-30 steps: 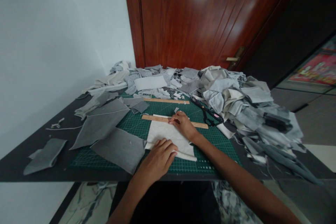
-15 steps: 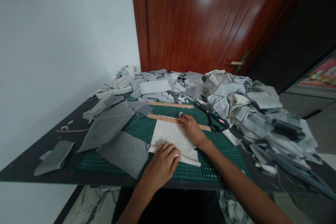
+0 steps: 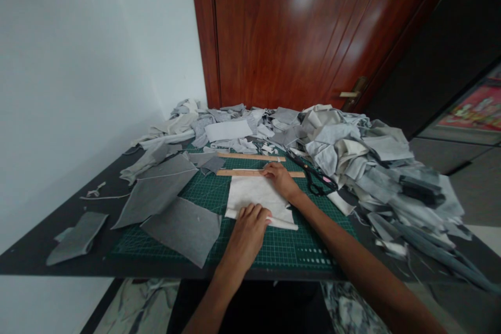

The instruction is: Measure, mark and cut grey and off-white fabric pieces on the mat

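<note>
A pale white piece of cloth [image 3: 254,192] lies on the green cutting mat [image 3: 274,255], its near edge folded into a roll. My left hand [image 3: 250,224] is closed over that rolled edge, fingers curled and thumb toward the right. Along the cloth's far edge lies a wooden ruler [image 3: 238,173]. My right hand [image 3: 279,177] has its fingertips pressed together on this ruler, above the cloth; what is under the fingertips is partly hidden. A second wooden ruler [image 3: 250,156] lies farther back, roughly parallel.
Black scissors [image 3: 313,172] lie right of the rulers. Grey cloth pieces [image 3: 183,227] cover the mat's left side. Heaps of fabric scraps [image 3: 352,151] line the back and right of the dark table [image 3: 35,240]. A white wall and a wooden door [image 3: 274,36] stand behind.
The nearer ruler has turned from a slant to nearly level along the cloth's far edge, my right hand moving with it. My left hand and the rolled edge have shifted slightly away from me.
</note>
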The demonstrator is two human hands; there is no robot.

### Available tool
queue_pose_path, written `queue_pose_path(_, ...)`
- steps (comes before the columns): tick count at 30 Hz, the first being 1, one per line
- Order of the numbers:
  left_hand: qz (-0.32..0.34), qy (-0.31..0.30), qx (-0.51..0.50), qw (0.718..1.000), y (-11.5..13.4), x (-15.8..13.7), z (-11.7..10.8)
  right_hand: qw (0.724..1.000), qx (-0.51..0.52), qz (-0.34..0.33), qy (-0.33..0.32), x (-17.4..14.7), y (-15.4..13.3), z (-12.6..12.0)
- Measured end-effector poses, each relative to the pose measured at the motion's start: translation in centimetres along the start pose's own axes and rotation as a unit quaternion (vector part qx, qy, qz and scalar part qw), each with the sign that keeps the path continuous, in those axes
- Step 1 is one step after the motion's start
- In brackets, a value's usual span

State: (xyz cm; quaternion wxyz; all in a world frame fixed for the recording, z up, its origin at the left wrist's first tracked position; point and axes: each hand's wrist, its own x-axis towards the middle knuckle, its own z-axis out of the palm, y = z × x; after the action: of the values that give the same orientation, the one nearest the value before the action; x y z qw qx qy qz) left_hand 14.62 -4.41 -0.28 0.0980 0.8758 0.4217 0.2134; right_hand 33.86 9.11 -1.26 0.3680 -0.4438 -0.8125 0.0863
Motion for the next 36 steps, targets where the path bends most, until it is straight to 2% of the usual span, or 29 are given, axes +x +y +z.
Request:
queue_pose_path(4, -0.014, -0.013, -0.014, 1.000, 0.8, -0.9, -0.2, 1.000, 0.006, -0.006, 0.011, 0.1, 0.8, 0.4)
queue_pose_path(12, -0.036, 0.009, -0.047, 0.998, 2.1, -3.4, -0.7, 1.000, 0.003, -0.010, 0.022, -0.6, 1.5, 1.0)
queue_pose_path(17, -0.036, 0.053, -0.025, 0.998, 2.3, -3.9, 0.1, 1.000, -0.017, -0.020, -0.001, -0.5, 1.4, -0.3)
queue_pose_path(21, -0.048, 0.059, -0.015, 0.997, 2.3, -4.1, 0.1, 0.998, -0.068, 0.018, -0.004, 1.3, 2.3, -1.4)
queue_pose_path(25, -0.059, 0.057, -0.025, 0.996, 2.5, -4.2, -0.3, 0.988, -0.129, 0.053, -0.059, 4.3, 3.7, -1.5)
queue_pose_path(30, -0.063, 0.062, -0.031, 0.996, 2.6, -4.4, -0.3, 0.964, -0.202, 0.097, -0.145, 7.1, 4.8, -1.2)
queue_pose_path(36, -0.068, 0.071, -0.038, 0.994, 2.5, -4.5, -0.1, 0.942, -0.248, 0.140, -0.180, 8.4, 4.5, -1.2)
